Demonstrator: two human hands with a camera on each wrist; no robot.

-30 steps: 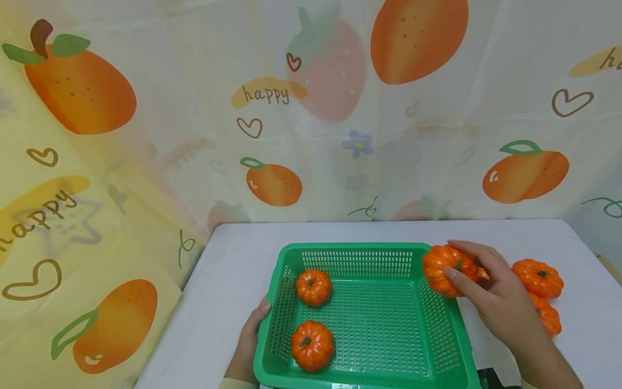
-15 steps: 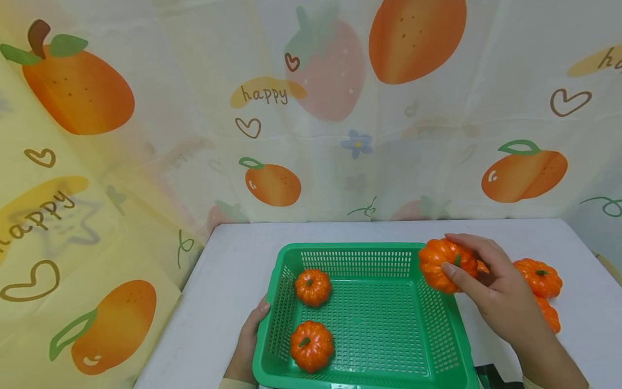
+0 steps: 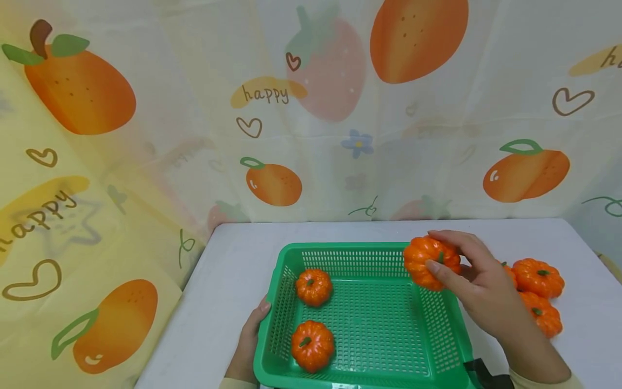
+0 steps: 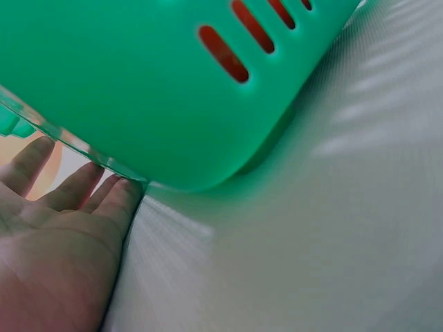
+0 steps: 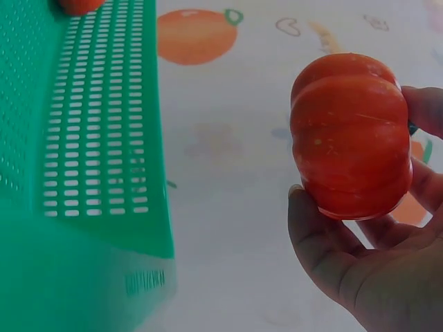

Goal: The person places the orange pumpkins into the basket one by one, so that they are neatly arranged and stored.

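Observation:
In the head view, my right hand (image 3: pixel 478 278) holds an orange toy pumpkin (image 3: pixel 427 262) with a green stem over the right rim of the green basket (image 3: pixel 359 247). The right wrist view shows my thumb and fingers around this pumpkin (image 5: pixel 349 135), which is beside the basket wall (image 5: pixel 97 117) there. My left hand (image 3: pixel 249 340) rests at the basket's left side. In the left wrist view its extended fingers (image 4: pixel 76 187) touch the basket's outside, near the rim. Two more toy pumpkins sit along the basket's left side, a far one (image 3: pixel 313 288) and a near one (image 3: pixel 312 346).
Several pumpkins (image 3: pixel 538 278) lie to the right of the basket, partly hidden by my right hand and forearm. The white table (image 3: pixel 233 254) ends at a fruit-printed cloth (image 3: pixel 330 178). A black strap (image 3: pixel 486 375) hangs by my right wrist, at the basket's right corner.
My right hand has carried its pumpkin left and slightly up, across the basket's right rim. More of the pumpkins at the right show now. The left hand and basket hold their place.

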